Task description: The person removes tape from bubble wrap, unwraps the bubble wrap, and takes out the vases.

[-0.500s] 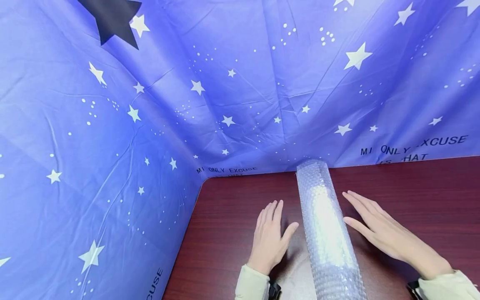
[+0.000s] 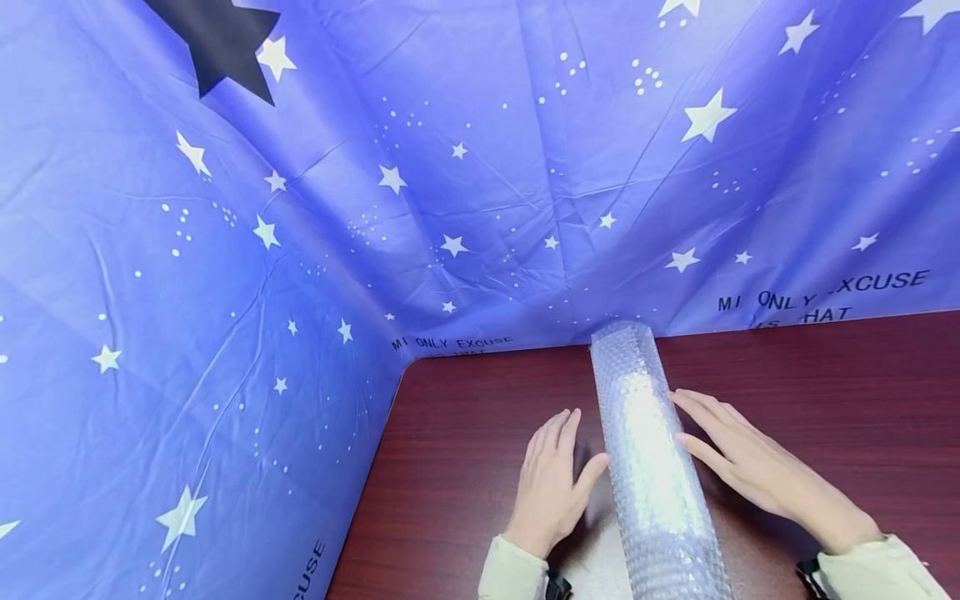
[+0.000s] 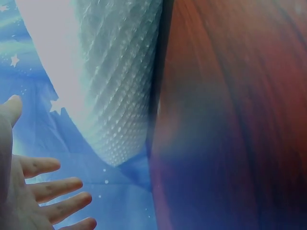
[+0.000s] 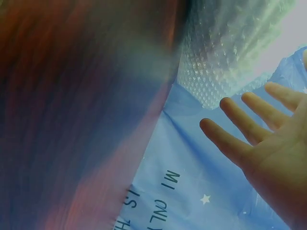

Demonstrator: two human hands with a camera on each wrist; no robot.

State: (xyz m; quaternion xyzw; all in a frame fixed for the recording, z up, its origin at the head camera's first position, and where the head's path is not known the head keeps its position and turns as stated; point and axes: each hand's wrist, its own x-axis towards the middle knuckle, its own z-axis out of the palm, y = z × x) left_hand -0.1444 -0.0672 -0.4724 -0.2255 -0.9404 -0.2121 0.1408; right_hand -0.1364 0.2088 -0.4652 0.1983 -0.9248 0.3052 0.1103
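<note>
A long roll of clear bubble wrap [image 2: 652, 458] lies on the dark red wooden table, its far end by the back curtain and its near end cut off by the bottom of the head view. On its left side is my left hand [image 2: 549, 492], fingers extended and thumb tip close to the wrap. My right hand [image 2: 757, 462] is on the other side, fingers straight, fingertips right at the roll's edge. Both wrist views show spread fingers and the bubbled surface of the roll [image 3: 120, 96] [image 4: 225, 57]. Neither hand grips anything.
A blue curtain [image 2: 480, 192] with white stars and printed lettering hangs behind the table and along its left side. The wooden tabletop [image 2: 847, 400] stretches out to the right, and a strip of it [image 2: 450, 442] lies left of the left hand.
Both hands have moved inward toward the roll, the left hand to the right and the right hand to the left. The roll lies in nearly the same place.
</note>
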